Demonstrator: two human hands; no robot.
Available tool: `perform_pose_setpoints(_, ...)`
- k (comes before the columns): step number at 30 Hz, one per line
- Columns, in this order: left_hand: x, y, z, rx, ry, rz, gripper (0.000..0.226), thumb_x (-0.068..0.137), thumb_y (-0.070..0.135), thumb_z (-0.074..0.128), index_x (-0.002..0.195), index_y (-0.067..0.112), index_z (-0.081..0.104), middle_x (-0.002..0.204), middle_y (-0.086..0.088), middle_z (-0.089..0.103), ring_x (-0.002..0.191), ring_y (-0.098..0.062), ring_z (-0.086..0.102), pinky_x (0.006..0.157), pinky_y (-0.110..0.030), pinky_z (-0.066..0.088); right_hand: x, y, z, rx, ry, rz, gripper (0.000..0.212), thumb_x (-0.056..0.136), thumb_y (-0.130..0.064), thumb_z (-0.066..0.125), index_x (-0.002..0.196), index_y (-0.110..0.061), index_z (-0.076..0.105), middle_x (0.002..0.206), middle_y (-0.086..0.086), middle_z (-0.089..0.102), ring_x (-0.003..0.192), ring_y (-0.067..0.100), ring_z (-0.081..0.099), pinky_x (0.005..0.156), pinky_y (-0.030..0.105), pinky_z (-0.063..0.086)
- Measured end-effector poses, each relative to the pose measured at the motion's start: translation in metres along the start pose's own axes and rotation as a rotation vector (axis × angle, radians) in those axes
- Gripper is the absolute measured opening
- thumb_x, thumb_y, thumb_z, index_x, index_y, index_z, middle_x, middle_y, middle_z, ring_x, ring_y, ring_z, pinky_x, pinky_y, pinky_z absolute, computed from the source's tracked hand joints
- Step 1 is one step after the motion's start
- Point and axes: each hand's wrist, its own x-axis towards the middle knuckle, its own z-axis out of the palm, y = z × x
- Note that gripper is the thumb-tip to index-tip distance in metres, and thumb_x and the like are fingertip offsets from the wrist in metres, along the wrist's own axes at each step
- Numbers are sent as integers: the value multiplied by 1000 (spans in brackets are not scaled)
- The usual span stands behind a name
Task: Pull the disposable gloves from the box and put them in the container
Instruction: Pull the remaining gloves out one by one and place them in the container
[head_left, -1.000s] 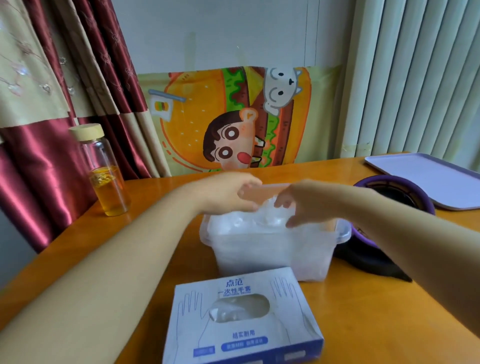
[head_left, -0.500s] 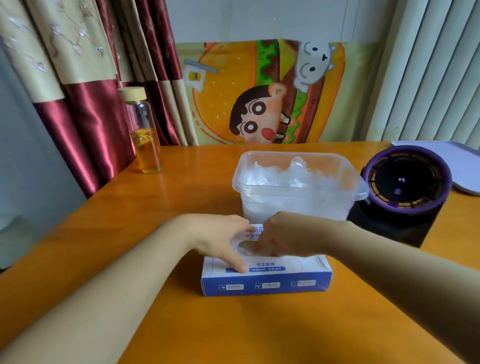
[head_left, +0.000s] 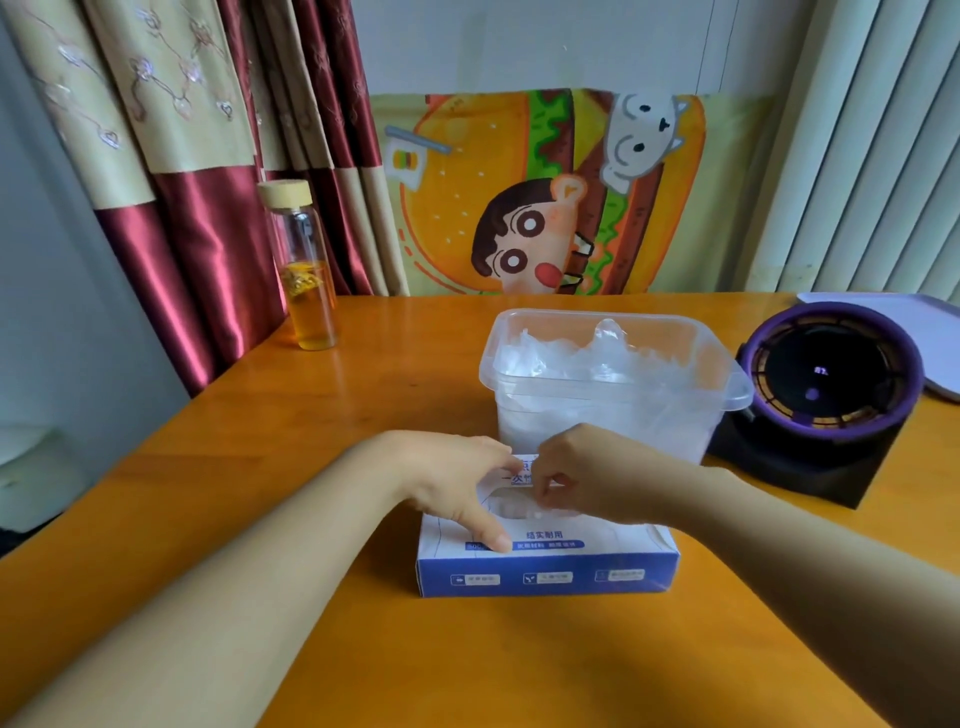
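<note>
while the broad orange-brown wooden worktop (head_left: 234, 493) fills most of the view, a red and cream satin curtain (head_left: 182, 218) hangs behind its left rear corner and a bright cartoon burger poster (head_left: 545, 197) stands against the wall at the back. near the middle of the worktop sits a clear rectangular plastic container (head_left: 680, 431), upright and lidless, already heaped with crumpled clear plastic gloves (head_left: 561, 353) that rise to about its rim. just to its right stands a round black device with a purple ring (head_left: 831, 384), and behind that the corner of a pale lilac flat tray (head_left: 935, 332) shows at the edge of the view. directly in front of the container, touching or nearly touching it, lies a blue and white cardboard glove box (head_left: 545, 577) with an opening cut in its top. a tall glass bottle with a pale lid and amber liquid (head_left: 309, 291) stands well apart at the left rear, close to the curtain. the left hand (head_left: 457, 483) lies on the box top, fingers spread and thumb pressing near the front edge, its grip released. the right hand (head_left: 587, 478) is over the opening with its fingertips (head_left: 543, 488) curled together, its grip pinching a thin clear plastic glove (head_left: 519, 512) that sits in the box opening.
</note>
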Motion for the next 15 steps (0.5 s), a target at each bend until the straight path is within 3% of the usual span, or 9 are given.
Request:
perform_pose_setpoints(4, 0, 1, 0, 6, 4, 2, 87, 80, 53, 68, 150, 31, 22, 158, 10, 19, 141, -15, 28, 111, -33, 30, -4, -1, 0, 48, 102, -9, 16, 92, -20, 58, 100, -18, 71, 86, -11, 55, 70, 5, 49, 61, 9, 35)
perform_pose_setpoints(9, -2, 0, 1, -40, 19, -3, 85, 78, 53, 71, 147, 28, 29, 152, 9, 32, 131, -15, 40, 105, -31, 38, -3, -10, -13, 33, 180, -54, 12, 94, -19, 54, 96, -20, 65, 87, -7, 59, 74, 9, 51, 63, 15, 40)
perform_pose_setpoints(12, -3, 0, 0, -59, 19, -5, 78, 79, 51, 71, 142, 25, 34, 144, 6, 44, 120, -13, 48, 97, -26, 42, 0, -8, -20, 34, 268, -45, 11, 95, -21, 51, 96, -20, 62, 91, -4, 63, 76, 14, 54, 66, 25, 47)
perform_pose_setpoints(15, -2, -1, 3, -93, 11, 7, 76, 78, 50, 72, 141, 26, 35, 143, 8, 45, 122, -12, 48, 100, -28, 43, -3, -3, -15, 172, 274, 2, 16, 96, -29, 51, 107, -22, 60, 101, -6, 61, 79, 10, 55, 69, 20, 46)
